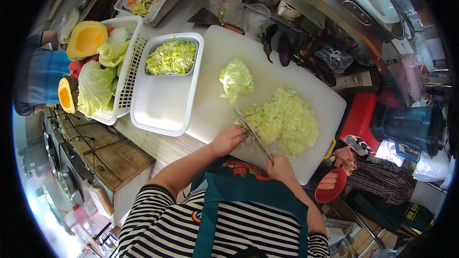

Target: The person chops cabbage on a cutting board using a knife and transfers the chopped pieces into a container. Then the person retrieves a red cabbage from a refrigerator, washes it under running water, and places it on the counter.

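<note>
My right hand grips the handle of a kitchen knife, whose blade slants up and left across a white cutting board. My left hand is beside the blade, fingertips bent down near pale cabbage scraps; whether it holds a piece under them is hidden. To the right of the blade spreads a heap of finely shredded cabbage. Beyond the knife tip lies an uncut cabbage chunk.
Left of the board, a white tray bears a container of shredded greens. A white basket holds cabbage and halved pumpkin. Beyond the board are a cleaver and eggplants. A red bowl stands right; another person is far left.
</note>
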Available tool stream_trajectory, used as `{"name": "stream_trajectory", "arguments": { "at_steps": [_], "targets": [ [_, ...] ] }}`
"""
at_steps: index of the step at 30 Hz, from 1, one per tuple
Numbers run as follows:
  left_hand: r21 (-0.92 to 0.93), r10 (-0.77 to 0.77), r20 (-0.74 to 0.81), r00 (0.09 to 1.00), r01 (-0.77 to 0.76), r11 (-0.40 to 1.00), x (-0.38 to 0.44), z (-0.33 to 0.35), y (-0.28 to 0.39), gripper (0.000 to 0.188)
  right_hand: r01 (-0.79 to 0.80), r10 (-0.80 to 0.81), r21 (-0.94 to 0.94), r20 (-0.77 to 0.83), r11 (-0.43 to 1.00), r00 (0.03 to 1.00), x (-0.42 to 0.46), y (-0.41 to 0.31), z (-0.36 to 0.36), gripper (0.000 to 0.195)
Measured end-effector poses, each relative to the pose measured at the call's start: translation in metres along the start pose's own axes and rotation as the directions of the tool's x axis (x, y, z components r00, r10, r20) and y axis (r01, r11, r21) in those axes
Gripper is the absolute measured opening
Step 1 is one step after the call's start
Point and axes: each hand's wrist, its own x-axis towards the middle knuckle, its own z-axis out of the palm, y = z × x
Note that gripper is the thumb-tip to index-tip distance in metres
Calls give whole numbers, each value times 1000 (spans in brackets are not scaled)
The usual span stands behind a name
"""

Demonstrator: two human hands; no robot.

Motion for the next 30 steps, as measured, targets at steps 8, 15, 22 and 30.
{"name": "stream_trajectory", "arguments": {
  "at_steps": [8,15,22,30],
  "targets": [
    [-29,-111,-24,994,110,993,-10,1,4,27,-18,20,132,-16,991,1000,6,6,5,28],
    [50,-174,-84,981,178,983,8,-9,15,31,-42,90,252,-180,967,980,-9,15,8,30],
    [136,-412,-49,910,415,900,15,-4,19,31,-83,110,158,-169,984,979,-10,9,7,29],
    [8,-242,-53,969,243,970,8,1,13,20,-94,98,38,-121,995,988,-2,-2,16,29]
  ]
}}
